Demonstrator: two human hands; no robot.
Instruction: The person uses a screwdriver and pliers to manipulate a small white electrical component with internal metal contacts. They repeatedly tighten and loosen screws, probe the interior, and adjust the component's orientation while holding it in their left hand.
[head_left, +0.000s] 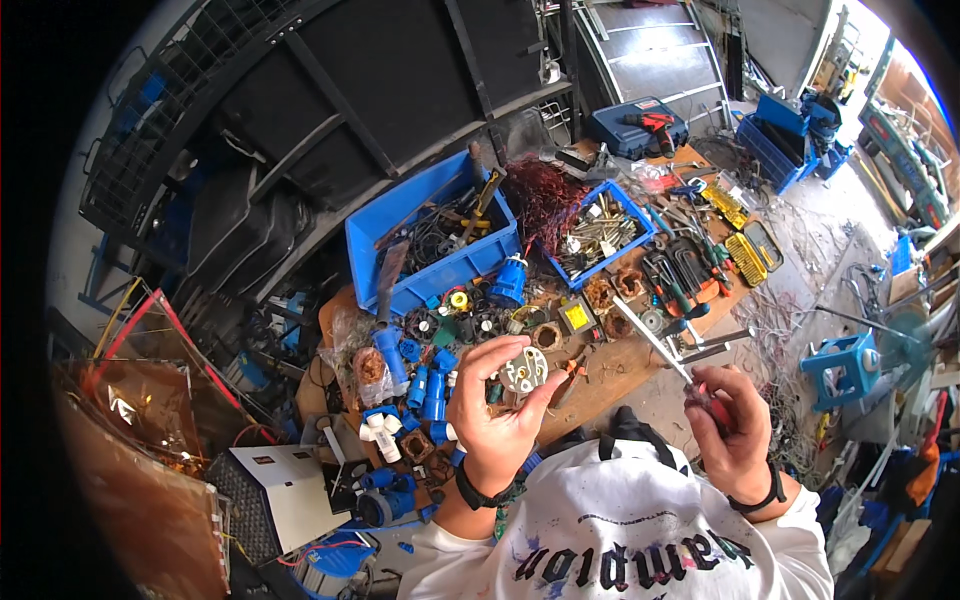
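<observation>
My left hand (488, 430) pinches a white round plastic insert with brass contacts (525, 372) between thumb and fingers, above the wooden workbench (590, 376). To its right my right hand (735, 440) grips a screwdriver with a red handle (712, 405), its shaft pointing up and left; where the shaft ends against the metal bars behind is hard to tell. Beside my left hand lie blue plastic plug housings (434, 395) and white plastic fittings (385, 430).
A blue crate of tools (365, 260), a tray of bolts (600, 228), red wire (535, 190), hand tools (670, 280) and a drill on a case (630, 135) crowd the bench. A blue fan (840, 370) stands right; a cream metal enclosure (290, 480) sits lower left.
</observation>
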